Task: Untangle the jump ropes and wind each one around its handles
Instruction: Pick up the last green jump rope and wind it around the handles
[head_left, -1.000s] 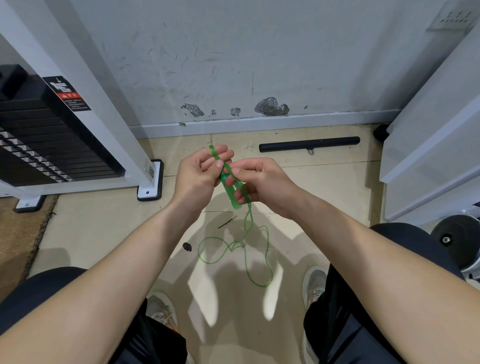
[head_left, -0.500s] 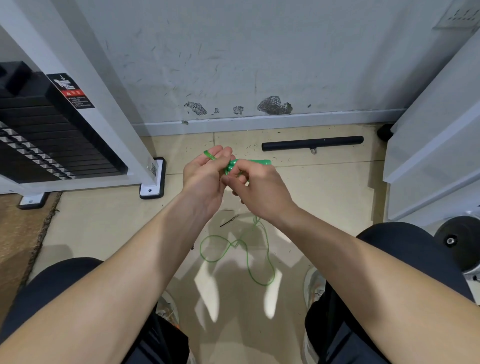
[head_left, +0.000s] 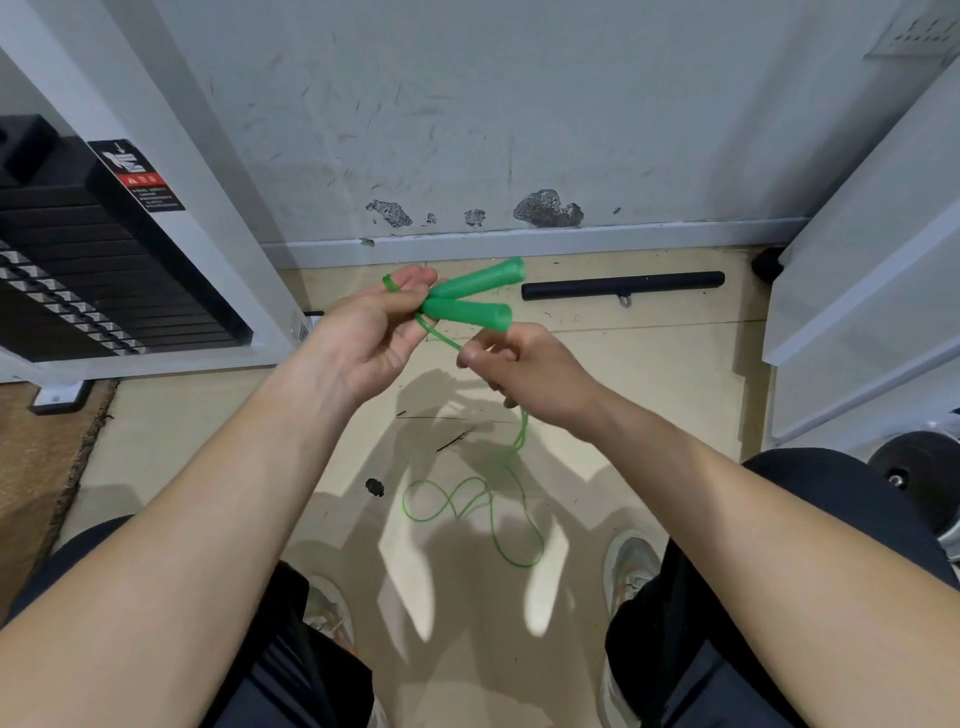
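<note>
1. The left hand, just left of the frame's centre, has its fingers and thumb closed round the near ends of the two green handles
2. The handles lie side by side, touching at the gripped ends and spreading slightly apart toward the right; their free ends point toward the upper right of the frame, one above the other
3. A turn of green cord sits round a fingertip of the left hand, at the top of that hand
4. The right hand, just right of centre and lower than the handles, has its fingers curled, with thumb and forefinger pinching the cord
5. The cord runs from the gripped handle ends down and right into the right hand, comes out beneath it, and hangs to the floor, where it lies in loose loops in the lower middle of the frame, between the two shoes
6. A black bar lies on the floor along the foot of the wall, right of the handles
7. A black weight stack in a white frame fills the left edge; a dark round weight plate shows at the right edge
</note>
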